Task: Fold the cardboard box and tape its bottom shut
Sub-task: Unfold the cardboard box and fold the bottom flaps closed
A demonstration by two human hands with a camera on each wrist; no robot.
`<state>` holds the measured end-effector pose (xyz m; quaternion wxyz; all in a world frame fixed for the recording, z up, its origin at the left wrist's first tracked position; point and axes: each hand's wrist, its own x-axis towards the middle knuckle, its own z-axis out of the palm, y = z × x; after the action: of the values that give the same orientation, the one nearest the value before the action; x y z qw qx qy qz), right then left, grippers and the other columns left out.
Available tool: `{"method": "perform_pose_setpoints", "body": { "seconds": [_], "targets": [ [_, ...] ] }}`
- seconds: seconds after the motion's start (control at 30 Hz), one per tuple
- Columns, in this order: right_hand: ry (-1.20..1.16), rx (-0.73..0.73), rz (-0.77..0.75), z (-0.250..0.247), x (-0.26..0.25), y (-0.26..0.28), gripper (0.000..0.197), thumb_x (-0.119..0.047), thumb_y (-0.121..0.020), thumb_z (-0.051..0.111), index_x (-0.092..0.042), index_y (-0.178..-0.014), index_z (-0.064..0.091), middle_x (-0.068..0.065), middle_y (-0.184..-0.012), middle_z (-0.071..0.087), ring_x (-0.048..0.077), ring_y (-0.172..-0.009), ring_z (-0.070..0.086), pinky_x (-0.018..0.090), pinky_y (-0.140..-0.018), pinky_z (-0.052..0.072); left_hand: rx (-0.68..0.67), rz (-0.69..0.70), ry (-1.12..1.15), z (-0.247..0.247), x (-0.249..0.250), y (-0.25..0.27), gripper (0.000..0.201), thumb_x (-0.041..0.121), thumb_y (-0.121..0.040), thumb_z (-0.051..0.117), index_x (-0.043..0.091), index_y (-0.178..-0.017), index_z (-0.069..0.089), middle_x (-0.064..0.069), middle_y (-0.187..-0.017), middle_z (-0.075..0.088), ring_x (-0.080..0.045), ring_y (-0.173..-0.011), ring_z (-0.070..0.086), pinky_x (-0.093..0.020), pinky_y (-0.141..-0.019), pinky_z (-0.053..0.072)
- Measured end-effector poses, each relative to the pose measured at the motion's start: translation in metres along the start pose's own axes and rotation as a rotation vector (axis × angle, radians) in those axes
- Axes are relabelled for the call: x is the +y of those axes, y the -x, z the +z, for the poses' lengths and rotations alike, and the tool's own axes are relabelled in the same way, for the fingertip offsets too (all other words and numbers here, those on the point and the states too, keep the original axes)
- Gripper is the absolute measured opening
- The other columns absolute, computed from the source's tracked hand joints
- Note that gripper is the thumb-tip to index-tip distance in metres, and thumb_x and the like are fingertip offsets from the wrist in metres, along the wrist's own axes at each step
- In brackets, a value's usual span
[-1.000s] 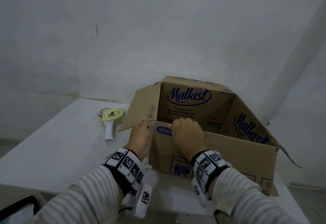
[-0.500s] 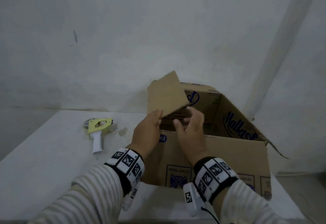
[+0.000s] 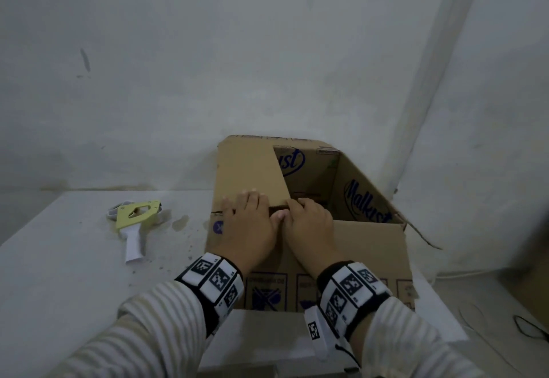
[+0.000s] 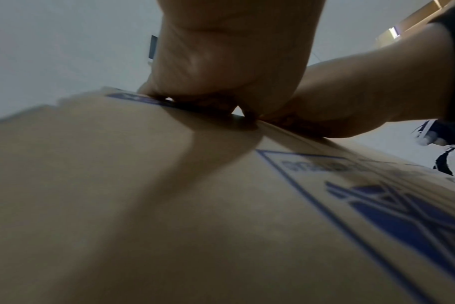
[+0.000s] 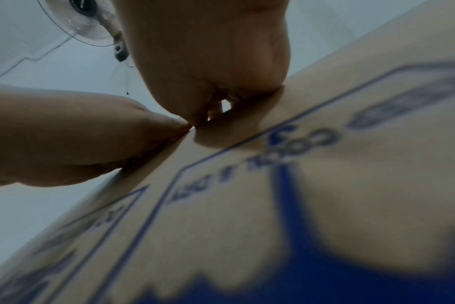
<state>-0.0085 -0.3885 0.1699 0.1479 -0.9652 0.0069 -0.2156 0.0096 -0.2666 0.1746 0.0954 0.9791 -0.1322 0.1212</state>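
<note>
A brown cardboard box (image 3: 356, 252) printed "Malkist" stands open-topped on the white table (image 3: 59, 273). Its left flap (image 3: 249, 169) lies folded inward over the opening. My left hand (image 3: 249, 223) rests on that flap at the near edge, fingers spread flat on the cardboard. Beside it my right hand (image 3: 310, 223) curls its fingers over the box's front edge next to the flap's corner; the fingertips are hidden inside. In the wrist views the left hand (image 4: 229, 51) and right hand (image 5: 208, 51) both sit on the top edge of the front wall (image 4: 169, 205), thumbs nearly touching.
A yellow tape dispenser (image 3: 135, 220) with a white handle lies on the table left of the box. The box's right flap (image 3: 371, 199) slants outward. A white wall stands close behind. A cable (image 3: 528, 327) lies on the floor at the right. A fan (image 5: 86, 20) shows overhead.
The left flap, open outward a second ago and raised half a second ago, now lies down over the opening. Both hands came down with it to the front edge.
</note>
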Motion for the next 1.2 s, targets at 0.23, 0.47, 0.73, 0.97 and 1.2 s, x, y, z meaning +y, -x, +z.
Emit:
{"method": "perform_pose_setpoints", "body": {
  "seconds": [0.23,0.47,0.73,0.97,1.2],
  "targets": [
    [-0.061,0.189,0.182,-0.03,0.072,0.028,0.032,-0.031,-0.088,0.057,-0.014,-0.112,0.068,0.011,-0.123,0.059,0.03,-0.117,0.051,0.042,-0.097,0.04,-0.001,0.042,-0.021,0.01,0.06,-0.008,0.07,0.056,-0.095,0.013,0.011,-0.146,0.026,-0.013,-0.154,0.026,-0.03,-0.143,0.018,-0.048,-0.117,0.014],
    [-0.394,0.279,0.46,-0.046,0.134,0.049,0.036,-0.029,-0.085,0.066,-0.007,-0.11,0.052,0.01,-0.119,0.041,0.017,-0.102,0.031,0.028,-0.091,0.028,0.047,-0.053,-0.026,0.017,0.087,-0.012,0.069,0.055,-0.095,0.013,0.011,-0.147,0.029,-0.013,-0.154,0.028,-0.03,-0.142,0.022,-0.045,-0.118,0.018],
    [-0.558,0.166,0.397,-0.053,0.144,0.048,0.049,-0.029,-0.091,0.058,-0.008,-0.13,0.039,0.008,-0.134,0.033,0.019,-0.117,0.039,0.023,-0.091,0.034,0.084,-0.092,-0.046,0.021,0.091,-0.007,0.066,0.053,-0.096,0.018,0.011,-0.144,0.035,-0.011,-0.15,0.036,-0.028,-0.14,0.028,-0.043,-0.115,0.02],
    [-0.29,0.167,0.129,-0.049,0.145,0.044,0.032,-0.016,-0.091,0.054,-0.008,-0.122,0.053,0.018,-0.154,0.025,0.031,-0.141,0.027,0.042,-0.11,0.036,0.078,-0.092,0.043,0.021,0.088,-0.005,0.08,0.058,-0.087,0.012,0.008,-0.147,0.028,-0.012,-0.154,0.03,-0.027,-0.143,0.023,-0.04,-0.117,0.015],
    [0.024,0.044,-0.156,-0.039,0.125,0.043,0.031,-0.017,-0.082,0.055,-0.002,-0.109,0.06,0.02,-0.132,0.057,0.038,-0.127,0.05,0.053,-0.108,0.032,0.051,-0.05,0.243,0.014,0.076,0.008,0.073,0.046,-0.095,0.039,0.014,-0.152,0.007,-0.007,-0.159,0.017,-0.023,-0.147,0.014,-0.039,-0.119,0.013]
  ]
}}
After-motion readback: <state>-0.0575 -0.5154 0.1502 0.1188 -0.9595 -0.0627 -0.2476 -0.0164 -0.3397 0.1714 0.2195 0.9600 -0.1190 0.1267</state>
